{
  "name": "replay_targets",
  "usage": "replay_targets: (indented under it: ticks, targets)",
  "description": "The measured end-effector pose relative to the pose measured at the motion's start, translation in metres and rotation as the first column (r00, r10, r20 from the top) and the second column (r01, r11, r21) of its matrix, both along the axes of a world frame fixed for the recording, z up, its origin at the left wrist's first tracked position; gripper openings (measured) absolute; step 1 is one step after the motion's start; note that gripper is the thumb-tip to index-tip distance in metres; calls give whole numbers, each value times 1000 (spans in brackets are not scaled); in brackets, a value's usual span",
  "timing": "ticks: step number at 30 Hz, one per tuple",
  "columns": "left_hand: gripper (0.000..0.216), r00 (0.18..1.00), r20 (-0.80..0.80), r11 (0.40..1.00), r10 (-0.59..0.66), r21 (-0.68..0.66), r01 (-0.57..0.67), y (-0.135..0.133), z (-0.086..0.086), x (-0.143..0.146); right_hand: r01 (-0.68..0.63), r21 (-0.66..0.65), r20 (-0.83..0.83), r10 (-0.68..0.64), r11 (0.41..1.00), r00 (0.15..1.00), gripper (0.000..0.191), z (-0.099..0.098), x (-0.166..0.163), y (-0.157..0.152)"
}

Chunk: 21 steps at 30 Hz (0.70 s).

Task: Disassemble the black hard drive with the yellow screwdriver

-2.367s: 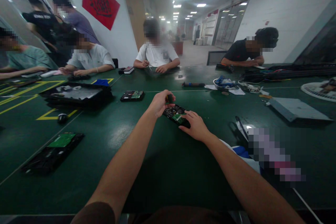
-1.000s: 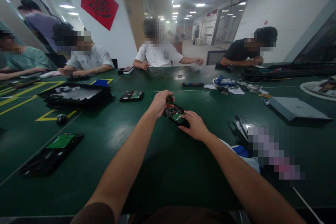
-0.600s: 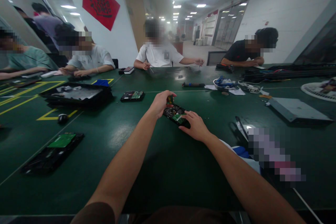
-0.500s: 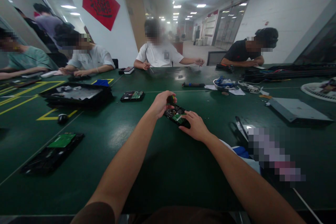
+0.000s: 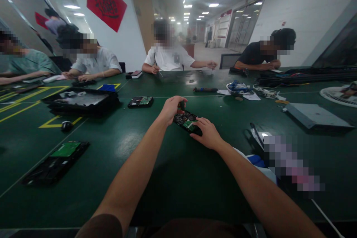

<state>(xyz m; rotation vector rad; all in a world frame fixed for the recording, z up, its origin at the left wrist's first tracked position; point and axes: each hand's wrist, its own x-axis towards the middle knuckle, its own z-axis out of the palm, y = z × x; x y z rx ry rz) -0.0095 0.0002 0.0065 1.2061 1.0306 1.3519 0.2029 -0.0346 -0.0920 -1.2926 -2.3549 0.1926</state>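
In front of me on the green table (image 5: 167,163) lies a black electronic device (image 5: 186,119) with a green circuit board exposed inside its casing. My left hand (image 5: 173,109) is closed around a screwdriver (image 5: 182,106) with a dark green handle, held over the device's far end. Its tip is hidden. My right hand (image 5: 206,132) grips the near right end of the device, fingers on top and thumb along the near side. A similar opened device (image 5: 60,160) with a green board lies to the left, and a smaller one (image 5: 140,101) sits farther back.
At left are black trays (image 5: 80,100) and a small black object (image 5: 66,125). On the right stand a grey metal box (image 5: 318,116), a bowl with blue material (image 5: 238,87) and a white fan-like grille (image 5: 330,95). Several people sit around the far side.
The screwdriver handle looks turned or tilted slightly in my left hand. Both hands and the device stay nearly in place. A person in the left background has moved.
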Motion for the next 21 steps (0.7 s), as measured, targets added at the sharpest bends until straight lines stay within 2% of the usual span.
replay_targets:
  ticks: [6, 14, 21]
  targets:
    - [25, 991, 118, 996, -70, -51, 77, 0, -1, 3, 3, -14, 5, -3, 1000, 1000, 54, 1, 0, -1]
    - [24, 999, -5, 999, -34, 8, 34, -5, 3, 2, 12, -32, 14, -12, 999, 1000, 53, 2, 0, -2]
    - [26, 994, 51, 994, -97, -46, 99, -6, 2, 4, 10, -17, 15, -10, 1000, 1000, 53, 3, -1, -2]
